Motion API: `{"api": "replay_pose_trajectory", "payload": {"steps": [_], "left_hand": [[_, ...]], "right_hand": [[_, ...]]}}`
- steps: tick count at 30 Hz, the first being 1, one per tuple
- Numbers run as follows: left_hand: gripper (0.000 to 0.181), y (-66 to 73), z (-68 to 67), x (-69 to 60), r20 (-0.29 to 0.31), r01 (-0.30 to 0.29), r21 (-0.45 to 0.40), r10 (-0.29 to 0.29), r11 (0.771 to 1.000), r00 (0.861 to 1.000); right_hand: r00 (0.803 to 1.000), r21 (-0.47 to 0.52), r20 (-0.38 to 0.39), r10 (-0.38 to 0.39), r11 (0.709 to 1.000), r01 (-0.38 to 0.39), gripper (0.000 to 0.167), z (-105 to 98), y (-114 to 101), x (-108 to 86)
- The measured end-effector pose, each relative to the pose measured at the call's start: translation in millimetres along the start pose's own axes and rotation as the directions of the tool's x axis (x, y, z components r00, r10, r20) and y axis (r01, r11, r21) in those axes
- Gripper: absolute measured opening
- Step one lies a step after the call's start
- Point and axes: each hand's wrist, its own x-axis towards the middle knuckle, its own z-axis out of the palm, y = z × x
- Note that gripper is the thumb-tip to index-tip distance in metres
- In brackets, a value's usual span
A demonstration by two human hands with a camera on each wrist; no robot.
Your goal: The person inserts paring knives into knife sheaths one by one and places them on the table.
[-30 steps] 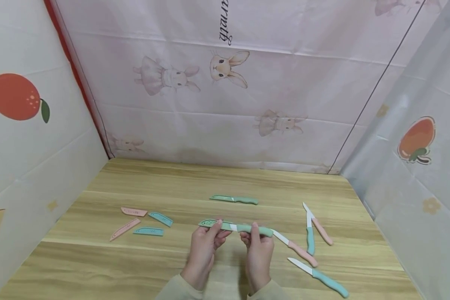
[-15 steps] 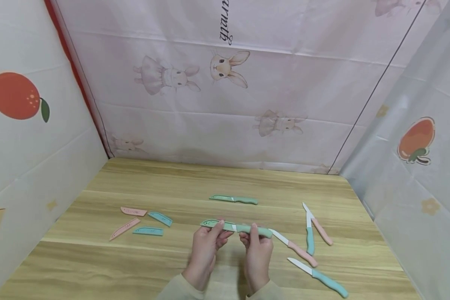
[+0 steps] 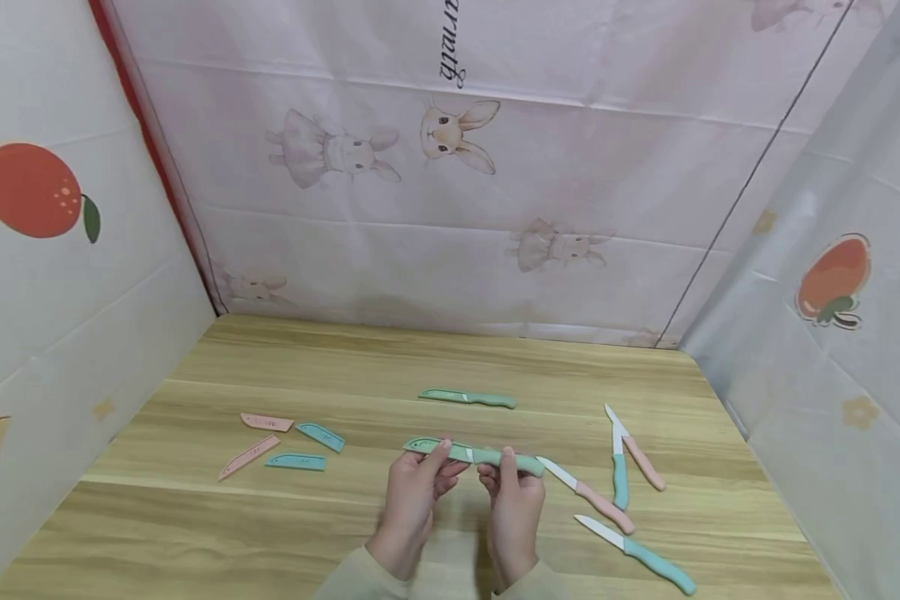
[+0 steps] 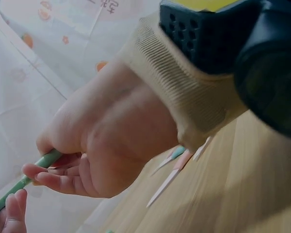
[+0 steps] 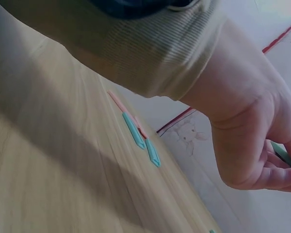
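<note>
Above the table, both hands hold one green knife, its blade end in a green sheath (image 3: 456, 451). My left hand (image 3: 411, 503) pinches the sheath between thumb and fingers, and my right hand (image 3: 516, 510) pinches the green handle (image 3: 528, 464). A narrow white strip shows where sheath and handle adjoin. In the left wrist view the left hand (image 4: 104, 138) grips the green piece (image 4: 49, 158); in the right wrist view the right hand (image 5: 254, 114) has its fingers round the handle (image 5: 283, 154). Behind them another sheathed green knife (image 3: 487, 400) lies flat.
At left on the wooden table (image 3: 195, 517) lie two pink sheaths (image 3: 267, 422) (image 3: 249, 457) and two blue sheaths (image 3: 321, 437) (image 3: 296, 462). At right lie unsheathed knives with pink (image 3: 606, 507) and blue handles (image 3: 660, 567), two of them crossing at the blades. Printed sheets surround the table.
The held knife and both hands have shifted slightly; the sheath tip is a little further right, and the white strip between sheath and handle looks narrower. Both grips remain.
</note>
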Motion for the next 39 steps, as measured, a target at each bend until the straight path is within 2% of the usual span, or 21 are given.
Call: {"api": "replay_pose_trajectory", "payload": {"steps": [3, 6, 9, 11, 13, 17, 20, 25, 31, 35, 39], "left_hand": [[0.024, 1.7, -1.0, 4.8, 0.022, -0.019, 0.005, 0.019, 1.0, 1.0], [0.028, 4.5, -3.8, 8.8, 0.046, -0.032, -0.011, 0.033, 0.999, 0.998], [0.031, 7.3, -7.2, 9.8, 0.076, -0.03, -0.027, 0.032, 0.999, 0.997], [0.032, 8.4, -9.3, 9.3, 0.1, -0.033, -0.031, 0.036, 0.999, 0.994], [0.029, 9.0, -11.0, 9.7, 0.099, -0.047, -0.033, 0.05, 0.998, 0.994], [0.03, 10.1, -14.5, 12.1, 0.035, -0.101, -0.038, 0.102, 0.994, 0.994], [0.029, 11.2, -17.1, 13.8, -0.02, -0.149, -0.034, 0.148, 0.988, 0.989], [0.022, 12.0, -17.8, 16.3, -0.1, -0.212, 0.02, 0.213, 0.977, 0.972], [0.023, 9.8, -16.3, 19.4, -0.23, -0.218, 0.047, 0.223, 0.975, 0.947], [0.024, 7.5, -15.4, 20.6, -0.251, -0.219, 0.057, 0.227, 0.974, 0.941], [0.026, 5.5, -16.6, 21.0, -0.222, -0.228, 0.109, 0.247, 0.968, 0.943]], "right_hand": [[0.997, 0.006, 0.061, 0.054, 0.998, -0.055, 0.02, -1.4, -6.3, 4.6], [0.988, 0.054, 0.105, 0.11, 0.992, -0.116, 0.027, -3.7, -12.0, 10.3], [0.984, 0.086, 0.098, 0.15, 0.984, -0.159, 0.027, -6.2, -15.2, 14.6], [0.985, 0.092, 0.076, 0.155, 0.983, -0.161, 0.025, -7.8, -15.6, 16.2], [0.988, 0.091, 0.046, 0.148, 0.984, -0.152, 0.023, -8.7, -16.2, 17.3], [0.993, 0.116, -0.012, 0.119, 0.986, -0.117, 0.025, -9.4, -18.8, 19.8], [0.994, 0.117, -0.03, 0.105, 0.988, -0.1, 0.028, -9.9, -21.8, 22.0], [0.995, 0.074, -0.045, 0.086, 0.994, -0.083, 0.029, -10.5, -23.8, 24.5], [0.995, 0.028, -0.086, 0.056, 0.998, -0.054, 0.028, -12.2, -20.5, 27.3], [0.993, -0.015, -0.109, 0.049, 0.999, -0.051, 0.027, -13.7, -18.8, 29.0], [0.992, -0.052, -0.113, 0.054, 0.997, -0.06, 0.03, -15.2, -18.9, 30.6]]}}
